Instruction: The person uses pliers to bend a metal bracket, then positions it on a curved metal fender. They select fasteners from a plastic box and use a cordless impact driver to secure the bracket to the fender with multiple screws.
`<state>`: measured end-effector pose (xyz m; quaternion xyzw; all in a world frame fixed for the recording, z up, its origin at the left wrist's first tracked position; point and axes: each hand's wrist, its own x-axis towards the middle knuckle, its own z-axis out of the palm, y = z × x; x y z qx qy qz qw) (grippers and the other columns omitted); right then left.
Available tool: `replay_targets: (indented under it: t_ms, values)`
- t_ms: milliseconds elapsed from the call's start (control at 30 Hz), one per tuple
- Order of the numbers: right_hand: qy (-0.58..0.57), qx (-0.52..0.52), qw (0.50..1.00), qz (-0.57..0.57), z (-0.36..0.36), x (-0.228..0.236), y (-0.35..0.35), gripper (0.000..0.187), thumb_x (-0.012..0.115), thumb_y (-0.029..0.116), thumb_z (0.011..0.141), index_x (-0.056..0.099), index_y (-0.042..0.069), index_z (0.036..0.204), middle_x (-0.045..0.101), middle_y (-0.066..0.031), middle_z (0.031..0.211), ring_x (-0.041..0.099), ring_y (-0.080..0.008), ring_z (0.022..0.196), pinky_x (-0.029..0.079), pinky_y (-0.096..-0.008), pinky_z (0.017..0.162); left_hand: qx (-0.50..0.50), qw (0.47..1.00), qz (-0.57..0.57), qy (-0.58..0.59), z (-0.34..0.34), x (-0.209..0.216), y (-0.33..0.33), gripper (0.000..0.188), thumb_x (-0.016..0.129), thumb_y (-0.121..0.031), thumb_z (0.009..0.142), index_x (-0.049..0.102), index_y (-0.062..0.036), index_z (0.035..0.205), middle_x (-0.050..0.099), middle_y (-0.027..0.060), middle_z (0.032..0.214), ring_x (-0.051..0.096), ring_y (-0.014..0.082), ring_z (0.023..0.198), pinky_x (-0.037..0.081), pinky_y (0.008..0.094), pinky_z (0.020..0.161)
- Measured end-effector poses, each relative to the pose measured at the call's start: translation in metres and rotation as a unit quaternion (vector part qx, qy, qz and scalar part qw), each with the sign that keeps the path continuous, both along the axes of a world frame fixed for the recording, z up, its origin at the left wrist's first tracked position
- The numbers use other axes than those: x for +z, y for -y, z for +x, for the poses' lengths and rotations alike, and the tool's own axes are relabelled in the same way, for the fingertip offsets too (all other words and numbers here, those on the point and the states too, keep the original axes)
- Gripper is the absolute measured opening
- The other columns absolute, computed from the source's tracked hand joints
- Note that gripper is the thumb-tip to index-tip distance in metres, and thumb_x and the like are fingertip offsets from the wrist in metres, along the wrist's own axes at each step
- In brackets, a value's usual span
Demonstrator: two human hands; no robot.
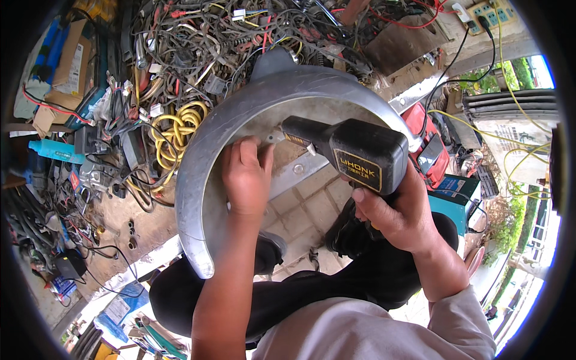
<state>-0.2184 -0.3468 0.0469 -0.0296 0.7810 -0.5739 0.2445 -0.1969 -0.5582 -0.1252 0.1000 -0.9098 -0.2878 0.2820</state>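
A grey curved mudguard [198, 186], scuffed on its outer face, arches in front of me with its hollow side toward me. My right hand [405, 213] is wrapped round the grip of a black pistol-shaped power tool [366, 150]. The narrow nose of the tool points left into the hollow. Inside the curve is my left hand [246, 174], its fingers bent and drawn together just left of the nose. A small pale grey piece [273, 135] shows between those fingertips and the nose. What the left fingers grip is partly hidden.
Tangled cables [198, 36] cover the bench beyond the mudguard. A coiled yellow hose [177, 135] and a blue bottle [57, 151] lie left. To the right are a red bag [423, 144], a teal box [456, 201] and a power strip [489, 18] with plugged cords.
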Motion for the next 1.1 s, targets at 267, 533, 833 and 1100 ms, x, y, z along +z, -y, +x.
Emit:
replay_targets:
  t_ms: [267, 533, 833, 1100]
  values:
    - [-0.019, 0.043, 0.998, 0.042, -0.006, 0.004, 0.014, 0.063, 0.075, 0.019, 0.084, 0.044, -0.009, 0.131, 0.067, -0.014, 0.097, 0.063, -0.0163, 0.087, 0.052, -0.0317, 0.081, -0.023, 0.999, -0.038, -0.003, 0.0, -0.004, 0.005, 0.034, 0.083, -0.01, 0.074, 0.069, -0.0024, 0.104, 0.068, 0.0119, 0.099, 0.063, 0.0332, 0.088, 0.054, 0.0414, 0.078]
    - [-0.037, 0.051, 0.996, 0.06, -0.008, 0.003, 0.017, 0.064, 0.075, 0.021, 0.085, 0.044, -0.009, 0.132, 0.067, -0.0127, 0.095, 0.061, -0.0148, 0.083, 0.052, -0.0307, 0.076, -0.021, 0.999, -0.035, -0.007, -0.001, -0.005, 0.005, 0.034, 0.083, -0.008, 0.071, 0.07, -0.0026, 0.102, 0.068, 0.0111, 0.098, 0.063, 0.0322, 0.088, 0.054, 0.0408, 0.077]
    - [-0.07, 0.064, 0.994, 0.058, -0.012, 0.0, 0.012, 0.062, 0.076, 0.018, 0.084, 0.045, -0.008, 0.131, 0.066, -0.011, 0.093, 0.06, -0.0142, 0.082, 0.051, -0.0301, 0.075, -0.02, 0.999, -0.031, -0.015, -0.003, -0.004, 0.004, 0.029, 0.082, -0.012, 0.073, 0.071, -0.0037, 0.098, 0.066, 0.0098, 0.093, 0.061, 0.0317, 0.085, 0.052, 0.0421, 0.079]
    - [-0.122, 0.106, 0.985, 0.053, -0.017, -0.009, 0.007, 0.061, 0.075, 0.016, 0.083, 0.046, -0.008, 0.131, 0.065, -0.0101, 0.089, 0.06, -0.0135, 0.079, 0.051, -0.0296, 0.074, -0.018, 0.999, -0.034, -0.011, -0.002, -0.005, 0.004, 0.035, 0.084, -0.008, 0.069, 0.07, -0.0036, 0.101, 0.068, 0.0107, 0.098, 0.063, 0.0317, 0.088, 0.054, 0.0404, 0.078]
